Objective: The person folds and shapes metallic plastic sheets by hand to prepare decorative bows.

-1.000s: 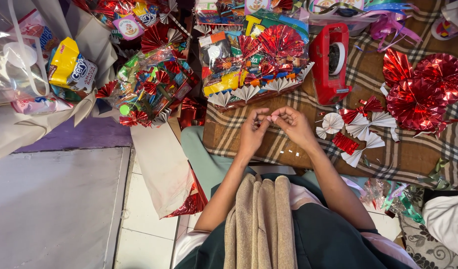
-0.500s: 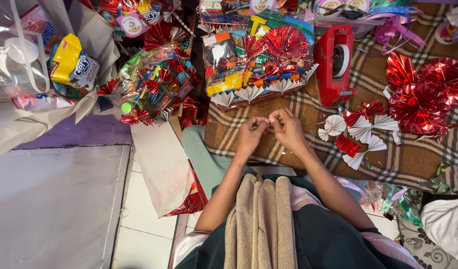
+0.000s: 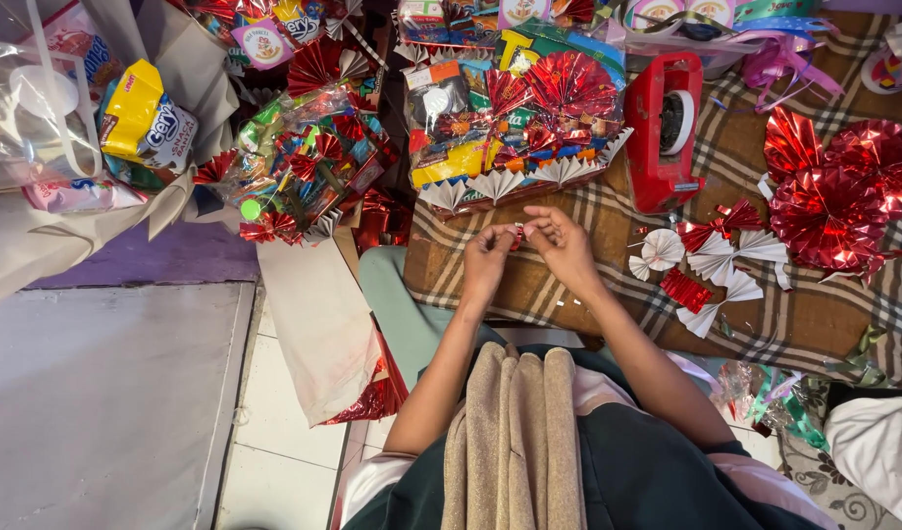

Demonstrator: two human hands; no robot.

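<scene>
- The left hand (image 3: 488,253) and right hand (image 3: 559,238) pinch a small red foil piece (image 3: 518,233) between their fingertips, just above the plaid counter (image 3: 568,304).
- Step, judging by the pose: folding or pleating foil; next calls for tight, even creases.
- Finished paper fans (image 3: 711,260) lie right, beside the red tape dispenser (image 3: 664,132).

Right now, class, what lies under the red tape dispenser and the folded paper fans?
Under the red tape dispenser and the folded paper fans lies a brown plaid cloth. The surface beneath that cloth is covered, so its kind cannot be told.
</scene>
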